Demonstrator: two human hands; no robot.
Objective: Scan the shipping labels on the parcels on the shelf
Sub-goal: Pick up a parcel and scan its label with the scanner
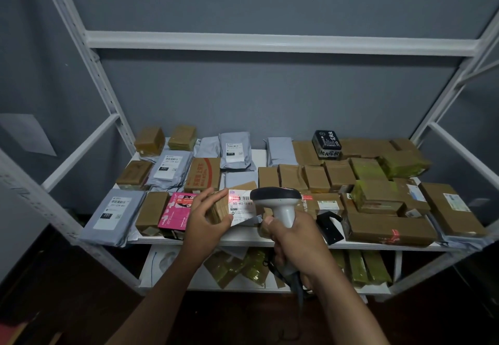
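Head view: the left hand [209, 216] grips a small brown parcel [220, 207] lifted just above the front of the shelf [243, 239], fingers curled round its left end, its white shipping label [243, 205] tilted up toward the camera. The right hand [290, 236] is wrapped round the handle of a grey scanner [278, 201], whose dark head sits just right of the label; a red glow falls on the barcode's left end.

The likeliest failure is a misread. The beam seems to catch only one edge of the barcode, and the scanner head sits very close, so the code may not be fully covered. The label's lower corner also looks lifted and curled, which could distort the bars.

A second risk is a wrong read: the pink box [175, 211] and other labelled parcels lie just beside the beam's path. The parcel is held by one end only, so it could slip onto those below.
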